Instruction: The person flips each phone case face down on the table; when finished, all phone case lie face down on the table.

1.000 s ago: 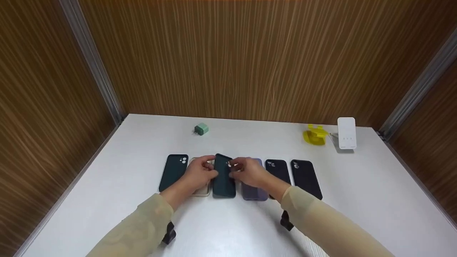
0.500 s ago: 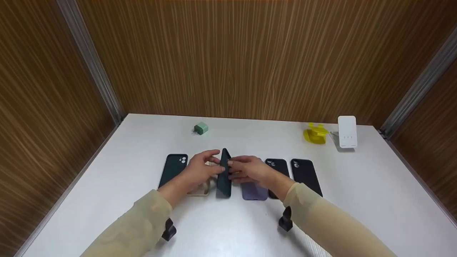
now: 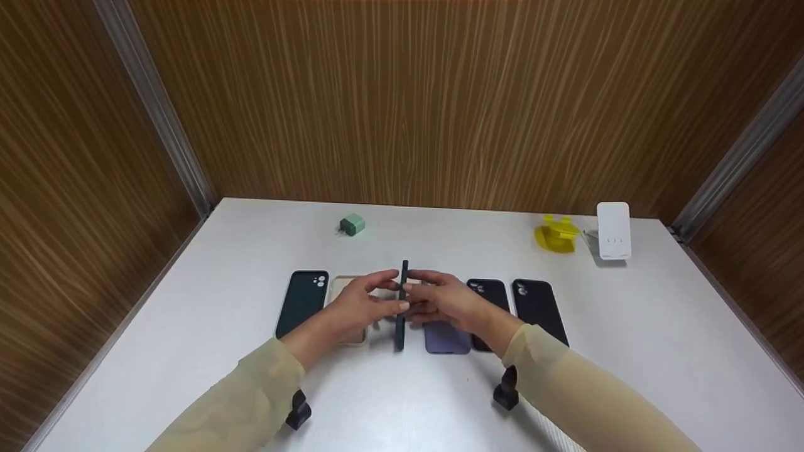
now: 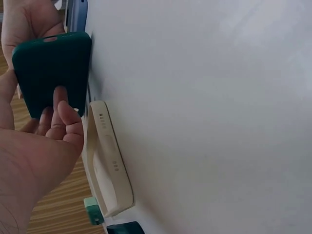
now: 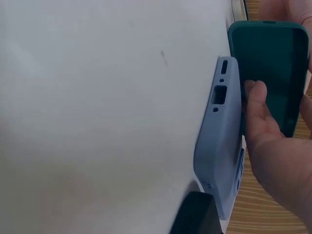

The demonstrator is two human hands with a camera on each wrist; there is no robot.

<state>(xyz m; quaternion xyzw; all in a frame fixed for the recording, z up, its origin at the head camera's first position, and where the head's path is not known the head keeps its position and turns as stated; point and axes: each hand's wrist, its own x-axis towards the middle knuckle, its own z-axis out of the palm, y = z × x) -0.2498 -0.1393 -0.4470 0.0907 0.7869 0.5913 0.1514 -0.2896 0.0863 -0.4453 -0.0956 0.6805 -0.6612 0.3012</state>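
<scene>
A dark green phone case (image 3: 400, 333) stands on its long side in the middle of the row, edge-on in the head view. My left hand (image 3: 361, 306) holds it from the left, thumb at its upper edge and fingers against its outer back (image 4: 44, 63). From the other side my right hand (image 3: 449, 302) grips it, fingertips against its hollow inside (image 5: 268, 53). Left of it lies a cream phone case (image 4: 109, 161), partly behind my left hand. A purple phone case (image 5: 219, 122) lies under my right hand.
Another dark green case (image 3: 301, 304) lies at the row's left end. Two black cases, an inner one (image 3: 487, 295) and an outer one (image 3: 540, 311), lie at the right. Behind are a green charger plug (image 3: 352, 224), a yellow stand (image 3: 558, 235) and a white upright device (image 3: 613, 230).
The dark green case has turned from lying tilted, back showing, to standing on its long side, shifting slightly right. My left hand has moved right with it; both hands stay on it.
</scene>
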